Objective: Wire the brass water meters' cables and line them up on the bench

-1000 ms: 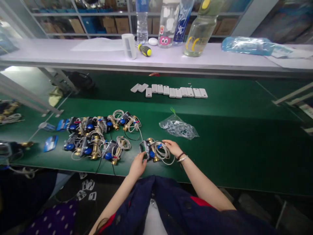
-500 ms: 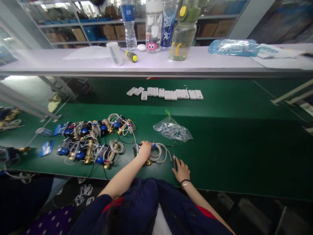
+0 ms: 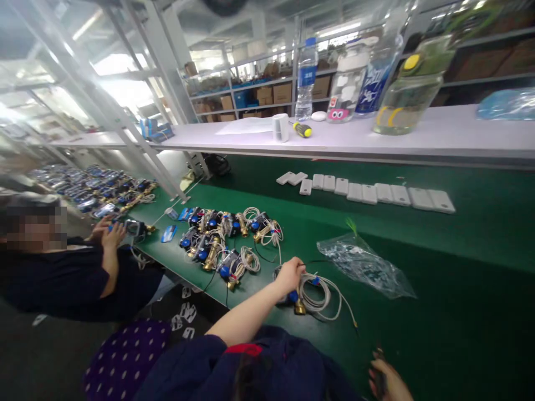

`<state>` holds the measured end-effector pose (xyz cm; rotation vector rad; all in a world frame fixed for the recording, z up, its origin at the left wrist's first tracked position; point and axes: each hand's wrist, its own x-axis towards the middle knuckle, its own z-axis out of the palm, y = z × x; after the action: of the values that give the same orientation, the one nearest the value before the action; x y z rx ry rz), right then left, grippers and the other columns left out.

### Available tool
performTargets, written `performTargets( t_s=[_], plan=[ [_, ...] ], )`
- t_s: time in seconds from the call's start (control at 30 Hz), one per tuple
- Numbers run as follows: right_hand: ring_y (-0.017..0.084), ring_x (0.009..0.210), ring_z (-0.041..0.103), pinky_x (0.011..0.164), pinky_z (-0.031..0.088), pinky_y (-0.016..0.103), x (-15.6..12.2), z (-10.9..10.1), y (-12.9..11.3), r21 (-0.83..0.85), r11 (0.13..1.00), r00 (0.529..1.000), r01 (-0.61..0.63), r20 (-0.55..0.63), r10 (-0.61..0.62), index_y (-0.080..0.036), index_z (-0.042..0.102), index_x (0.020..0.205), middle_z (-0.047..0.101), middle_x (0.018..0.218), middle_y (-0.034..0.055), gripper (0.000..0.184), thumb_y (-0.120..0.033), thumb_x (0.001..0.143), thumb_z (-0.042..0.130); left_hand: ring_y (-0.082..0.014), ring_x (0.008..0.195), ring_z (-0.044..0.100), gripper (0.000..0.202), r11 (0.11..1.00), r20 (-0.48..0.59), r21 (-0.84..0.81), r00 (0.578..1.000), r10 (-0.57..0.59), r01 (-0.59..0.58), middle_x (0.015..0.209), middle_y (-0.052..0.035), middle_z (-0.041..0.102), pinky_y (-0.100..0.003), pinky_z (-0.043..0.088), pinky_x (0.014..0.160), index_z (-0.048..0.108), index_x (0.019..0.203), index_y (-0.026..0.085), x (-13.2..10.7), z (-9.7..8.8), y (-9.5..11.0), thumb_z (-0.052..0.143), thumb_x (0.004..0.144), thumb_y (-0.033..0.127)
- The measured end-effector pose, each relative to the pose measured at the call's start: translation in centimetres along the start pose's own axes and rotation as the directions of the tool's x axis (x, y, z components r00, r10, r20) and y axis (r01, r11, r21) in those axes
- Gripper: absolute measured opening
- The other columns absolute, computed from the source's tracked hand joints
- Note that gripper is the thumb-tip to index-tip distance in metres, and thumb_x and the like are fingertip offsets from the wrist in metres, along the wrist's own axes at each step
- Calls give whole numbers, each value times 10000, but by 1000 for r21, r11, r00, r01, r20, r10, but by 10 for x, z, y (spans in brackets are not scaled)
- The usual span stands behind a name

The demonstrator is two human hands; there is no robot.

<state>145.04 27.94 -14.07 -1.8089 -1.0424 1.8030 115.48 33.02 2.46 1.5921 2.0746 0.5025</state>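
My left hand [image 3: 290, 277] is closed at the fingertips on a thin black wire [image 3: 315, 261], above a dark meter with a blue cap [image 3: 293, 296] and a brass fitting [image 3: 300, 307]. Much of that meter is hidden under the hand. A coiled pale cable [image 3: 330, 312] with a blue tie lies to its right, its tip pointing toward my right hand. At the bottom right my right hand [image 3: 390, 381] is closed around small dark-handled pliers [image 3: 379, 376], held over the bench edge area. Several similar meters with coiled cables [image 3: 228, 264] stand grouped to the left.
A clear bag of small parts [image 3: 368, 264] lies right of the meter. White rectangular modules [image 3: 361, 192] form a row behind. Bottles [image 3: 307, 83] and a screwdriver [image 3: 302, 130] stand on the shelf [image 3: 246, 143]. At left, a co-worker's hands [image 3: 111, 231] handle another meter.
My view has swung left, bringing a co-worker into sight. My left hand has shifted from resting on the meter to pinching the black wire. My right hand, with the pliers, has drawn away from the cable.
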Motion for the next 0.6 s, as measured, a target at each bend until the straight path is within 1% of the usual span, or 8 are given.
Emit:
performTargets(
  t_s=[0.07, 0.13, 0.23, 0.3, 0.33, 0.4, 0.47, 0.6],
  plan=[
    [277, 655, 620, 530, 499, 403, -10, 10, -20, 151, 986, 993, -72, -85, 85, -307, 503, 836, 590, 686, 74, 380, -442, 494, 596, -128, 811, 606, 254, 997, -80, -63, 996, 38, -43, 859, -47, 657, -227, 477, 774, 576, 994, 135, -9, -22, 4, 338, 917, 178],
    [233, 652, 602, 483, 469, 341, -26, 24, -50, 229, 971, 995, -68, -52, 82, -284, 533, 899, 605, 759, 56, 461, -424, 475, 647, -139, 883, 585, 309, 989, -181, -93, 979, 96, -114, 931, -68, 641, -262, 453, 851, 548, 1100, 136, -20, -46, 7, 299, 921, 169],
    [192, 677, 580, 488, 445, 285, -50, 48, -103, 255, 967, 995, 26, 82, -49, -251, 546, 979, 611, 877, 45, 521, -382, 491, 672, -164, 878, 566, 362, 957, -391, -107, 896, 209, -270, 906, -87, 629, -313, 443, 865, 507, 1188, 117, -36, -77, 7, 288, 901, 147],
    [195, 735, 576, 535, 456, 282, -65, 62, -135, 210, 969, 970, 131, 176, -169, -232, 547, 1020, 606, 936, 54, 529, -345, 516, 666, -164, 822, 569, 338, 933, -498, -131, 836, 231, -336, 821, -74, 628, -306, 454, 820, 552, 1117, 114, -47, -91, 8, 299, 900, 168],
    [200, 756, 572, 563, 463, 288, -72, 69, -150, 177, 964, 944, 198, 229, -236, -223, 546, 1038, 600, 942, 56, 529, -340, 536, 663, -160, 802, 572, 323, 926, -523, -160, 825, 214, -342, 790, -65, 628, -296, 457, 801, 577, 1067, 118, -53, -96, 9, 306, 904, 188],
    [208, 786, 570, 629, 478, 312, -88, 83, -175, 125, 926, 863, 357, 336, -378, -211, 539, 1064, 587, 925, 54, 511, -373, 594, 656, -150, 767, 583, 303, 915, -528, -246, 836, 151, -320, 744, -49, 634, -275, 460, 768, 607, 991, 126, -62, -103, 12, 335, 908, 231],
    [218, 817, 574, 717, 487, 347, -103, 97, -196, 100, 854, 765, 511, 399, -505, -200, 532, 1061, 580, 902, 52, 478, -426, 652, 630, -140, 718, 592, 279, 900, -478, -345, 875, 77, -268, 702, -32, 641, -259, 462, 733, 625, 947, 132, -71, -107, 17, 380, 895, 255],
    [211, 850, 578, 811, 480, 372, -129, 122, -226, 26, 699, 642, 715, 373, -670, -202, 504, 1079, 587, 947, 62, 420, -423, 730, 584, -135, 660, 591, 235, 880, -299, -455, 954, -5, -138, 643, -7, 641, -237, 461, 676, 640, 831, 149, -87, -106, 27, 442, 860, 272]
  ],
)
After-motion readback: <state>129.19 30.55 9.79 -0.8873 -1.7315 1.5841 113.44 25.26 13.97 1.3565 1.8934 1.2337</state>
